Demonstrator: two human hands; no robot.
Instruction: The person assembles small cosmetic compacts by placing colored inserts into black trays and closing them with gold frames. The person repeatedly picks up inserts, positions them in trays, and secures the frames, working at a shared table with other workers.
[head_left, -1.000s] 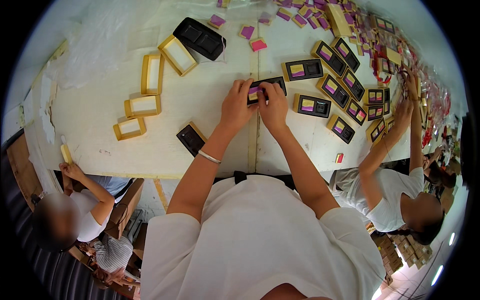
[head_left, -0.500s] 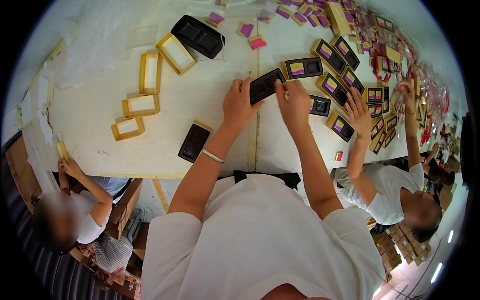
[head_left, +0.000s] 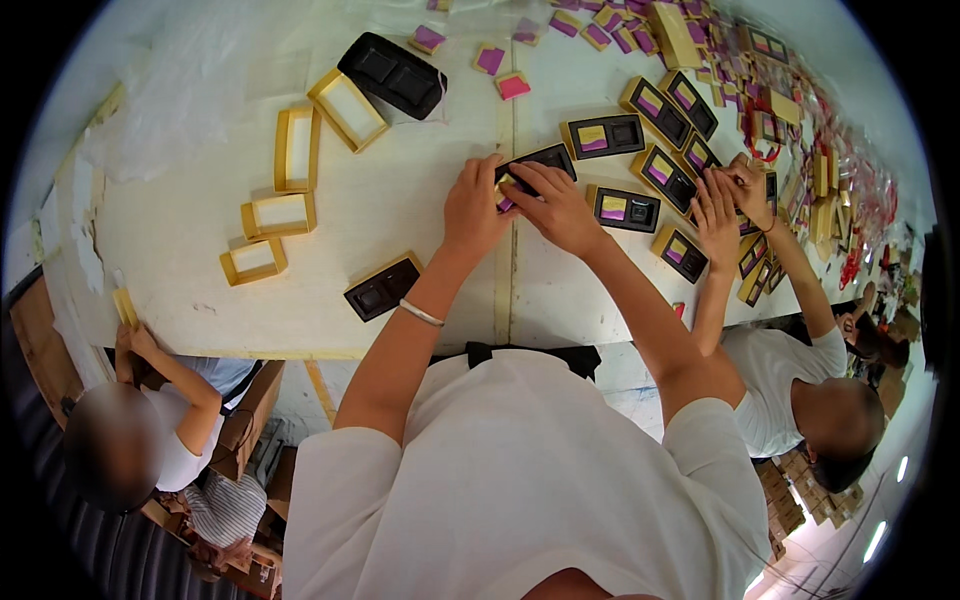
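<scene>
Black rectangular tray (head_left: 556, 157) with gold-purple packet (head_left: 503, 196)

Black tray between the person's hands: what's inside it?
In the black tray, a purple-and-gold piece shows at the left end, partly covered by the fingers of the right hand. What lies beneath the piece or those fingers cannot be seen.

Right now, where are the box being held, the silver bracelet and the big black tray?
Held box (head_left: 562, 162), head view: its uncovered right end.
Silver bracelet (head_left: 420, 314), head view: middle of the band.
Big black tray (head_left: 393, 76), head view: near its middle.
</scene>
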